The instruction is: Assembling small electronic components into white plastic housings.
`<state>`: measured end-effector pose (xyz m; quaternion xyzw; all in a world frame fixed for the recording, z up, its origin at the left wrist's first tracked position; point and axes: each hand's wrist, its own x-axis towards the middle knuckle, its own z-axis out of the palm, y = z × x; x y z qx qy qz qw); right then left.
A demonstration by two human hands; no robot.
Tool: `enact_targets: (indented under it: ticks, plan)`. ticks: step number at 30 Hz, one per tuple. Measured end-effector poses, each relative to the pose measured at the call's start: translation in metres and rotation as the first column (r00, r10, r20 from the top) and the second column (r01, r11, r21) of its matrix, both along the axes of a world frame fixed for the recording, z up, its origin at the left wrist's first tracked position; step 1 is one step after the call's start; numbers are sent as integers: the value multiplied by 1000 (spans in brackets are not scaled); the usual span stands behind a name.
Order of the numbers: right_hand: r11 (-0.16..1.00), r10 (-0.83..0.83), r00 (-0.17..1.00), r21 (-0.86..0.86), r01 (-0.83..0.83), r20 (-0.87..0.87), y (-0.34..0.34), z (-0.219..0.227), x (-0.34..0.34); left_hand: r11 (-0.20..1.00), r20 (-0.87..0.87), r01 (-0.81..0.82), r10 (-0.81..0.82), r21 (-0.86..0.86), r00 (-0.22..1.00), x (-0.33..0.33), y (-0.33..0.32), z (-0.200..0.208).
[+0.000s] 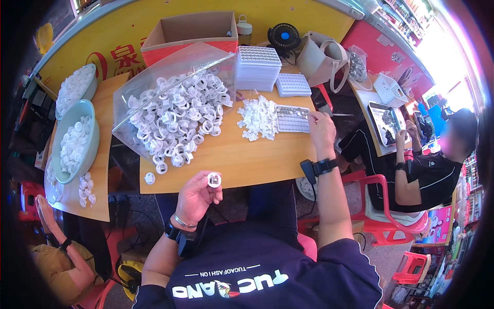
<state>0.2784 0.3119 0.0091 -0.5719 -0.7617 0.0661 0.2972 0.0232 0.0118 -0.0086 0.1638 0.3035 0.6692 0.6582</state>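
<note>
In front of the table's near edge, my left hand point(195, 201) pinches a round white plastic housing point(214, 179) with a dark square recess facing up. My right hand point(322, 131) reaches over the right end of a white slotted tray point(293, 125) that holds small silver button cells point(293, 111) along its far rows. Its fingertips are drawn together there; whatever is between them is hidden. Left of the tray lies a pile of small white flat plastic pieces point(258, 116). A clear tipped bin point(128, 92) spills a large heap of similar white round housings point(177, 116) onto the table point(242, 167).
Stacked white trays point(258, 69) stand at the back beside a red open carton point(190, 38), a black fan point(284, 37) and a beige bag point(320, 56). Green basins point(92, 147) of white parts sit left. Co-workers sit on both sides, one by a red chair point(381, 206).
</note>
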Motion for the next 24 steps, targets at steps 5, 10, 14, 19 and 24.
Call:
enact_targets:
  ticks: [5,10,14,19,24]
  plan:
    - [999,-40,994,-28,43,107,15,-14,0,1000,-3,-14,14,-27,1000,0,0,0]
    - [999,-25,997,-25,27,67,20,-19,-1,999,18,-15,16,-44,1000,0,0,0]
    - [999,-20,998,-48,22,52,17,-16,-4,999,16,-1,2,-42,1000,0,-2,0]
    - [998,-50,995,-32,53,87,21,-20,-4,999,19,0,0,-37,1000,3,-6,3]
    - [994,51,997,96,-46,-55,13,-21,1,1000,34,-10,11,-26,999,5,-9,3]
